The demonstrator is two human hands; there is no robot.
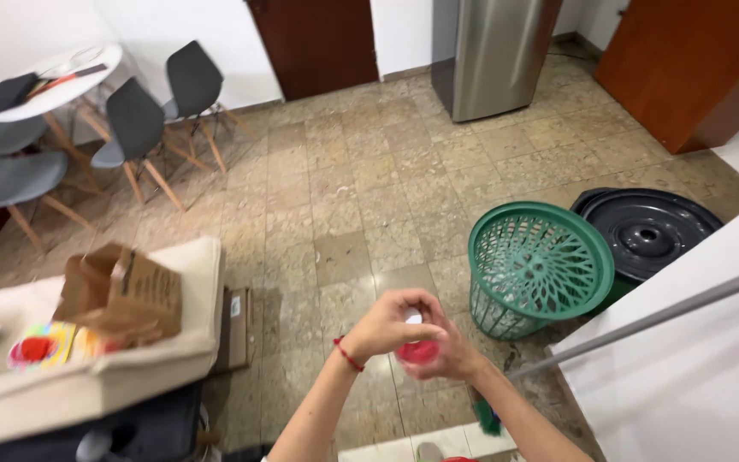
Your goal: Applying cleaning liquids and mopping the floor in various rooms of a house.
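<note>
Both my hands meet low in the middle of the head view, over the stone tile floor. My left hand [389,323], with a red string bracelet on the wrist, curls over the top of a small red object [419,352]. My right hand [451,355] cups the same red object from below and the right. A small white part shows between my fingers just above the red. What the object is cannot be told.
An empty green mesh basket [506,224] stands right of my hands, beside a black round lid [647,229]. A grey pole [643,321] leans across a white counter. To the left, a beige surface [198,274] carries a brown paper bag [121,291]. Grey chairs [134,120], a round table and a steel fridge [493,51] are farther away.
</note>
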